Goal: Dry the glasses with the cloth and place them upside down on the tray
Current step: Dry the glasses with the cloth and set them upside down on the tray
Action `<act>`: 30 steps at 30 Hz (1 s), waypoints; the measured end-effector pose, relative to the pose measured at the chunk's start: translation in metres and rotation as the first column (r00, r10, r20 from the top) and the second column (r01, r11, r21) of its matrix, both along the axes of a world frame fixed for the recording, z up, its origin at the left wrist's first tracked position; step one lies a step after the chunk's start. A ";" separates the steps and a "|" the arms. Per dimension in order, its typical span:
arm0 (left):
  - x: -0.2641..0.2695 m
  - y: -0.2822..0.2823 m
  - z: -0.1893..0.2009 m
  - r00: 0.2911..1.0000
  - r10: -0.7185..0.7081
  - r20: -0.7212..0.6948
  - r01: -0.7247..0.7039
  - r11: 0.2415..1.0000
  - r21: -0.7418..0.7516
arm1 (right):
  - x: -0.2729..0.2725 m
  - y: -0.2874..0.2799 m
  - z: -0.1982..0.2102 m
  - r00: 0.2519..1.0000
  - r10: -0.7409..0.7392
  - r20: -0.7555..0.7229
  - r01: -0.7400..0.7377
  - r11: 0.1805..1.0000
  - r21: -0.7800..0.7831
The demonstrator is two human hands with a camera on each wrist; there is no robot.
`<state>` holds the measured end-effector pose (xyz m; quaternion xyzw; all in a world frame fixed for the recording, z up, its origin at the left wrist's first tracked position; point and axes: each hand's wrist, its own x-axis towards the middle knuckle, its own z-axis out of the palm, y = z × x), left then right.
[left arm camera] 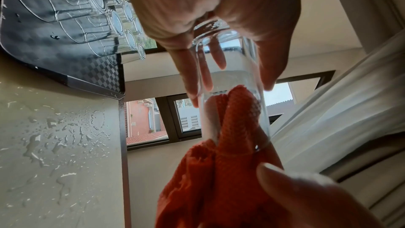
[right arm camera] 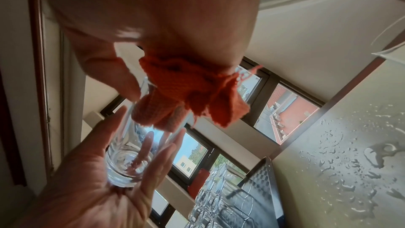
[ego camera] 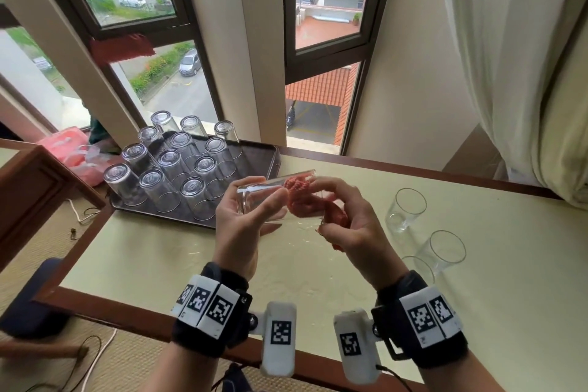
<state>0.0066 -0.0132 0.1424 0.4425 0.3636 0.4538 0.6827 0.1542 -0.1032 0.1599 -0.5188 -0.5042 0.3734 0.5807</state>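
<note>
- The left hand (ego camera: pixel 241 219) grips the glass (ego camera: pixel 270 197) sideways above the counter (ego camera: pixel 178 264) middle.
- The right hand (ego camera: pixel 350 219) pinches the red cloth (ego camera: pixel 302 200), pushed inside this glass.
- The tray (ego camera: pixel 273 156) sits at the far left corner.

Left hand (ego camera: pixel 241 216) cradles glass (ego camera: pixel 270 197), fingers extended; right hand (ego camera: pixel 346 216) pinches cloth (ego camera: pixel 302 200).

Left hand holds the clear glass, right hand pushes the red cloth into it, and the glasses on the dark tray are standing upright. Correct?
Not quite: the clear glasses on the dark tray stand upside down, bases up, per the head view. The rest holds: left hand holds the clear glass, right hand pushes the red cloth in.
</note>
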 end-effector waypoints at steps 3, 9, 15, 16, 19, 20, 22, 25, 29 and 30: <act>0.001 0.003 0.004 0.999 -0.022 -0.027 0.022 1.000 0.003 | 0.004 -0.004 0.006 0.991 0.097 0.092 -0.094 0.995 -0.033; -0.005 0.010 0.003 0.984 -0.137 -0.110 0.142 0.989 0.039 | 0.014 -0.001 0.008 0.937 0.276 0.212 -0.214 0.937 -0.275; -0.005 0.012 -0.003 0.991 -0.115 -0.062 0.111 0.992 -0.064 | 0.024 -0.002 0.001 0.989 0.037 -0.145 -0.055 0.991 -0.125; -0.005 0.013 -0.002 0.993 -0.108 -0.046 0.104 0.991 -0.079 | 0.026 -0.002 0.000 0.983 -0.040 -0.179 0.022 0.995 -0.099; -0.003 0.011 -0.001 0.993 -0.115 -0.022 0.112 0.986 -0.120 | 0.018 0.005 -0.005 0.978 -0.176 -0.114 0.182 0.983 0.039; -0.001 0.010 0.000 0.993 -0.120 -0.011 0.117 0.985 -0.129 | 0.013 0.008 -0.007 0.983 -0.176 -0.050 0.180 0.980 0.090; -0.001 0.009 0.000 0.995 -0.103 0.010 0.103 0.984 -0.146 | 0.008 0.009 -0.007 0.995 -0.091 0.052 0.086 0.991 0.100; -0.001 0.009 0.001 0.998 -0.048 0.029 0.052 0.987 -0.154 | 0.015 0.005 -0.004 0.994 0.098 0.046 -0.096 0.994 -0.048; 0.005 0.002 0.004 0.997 -0.042 0.067 0.050 0.990 -0.133 | 0.011 0.007 0.001 0.985 0.169 -0.019 -0.170 0.985 -0.035; 0.007 -0.001 0.005 0.995 -0.049 0.088 0.060 0.990 -0.130 | 0.009 0.009 0.003 0.988 0.152 -0.031 -0.152 0.988 -0.005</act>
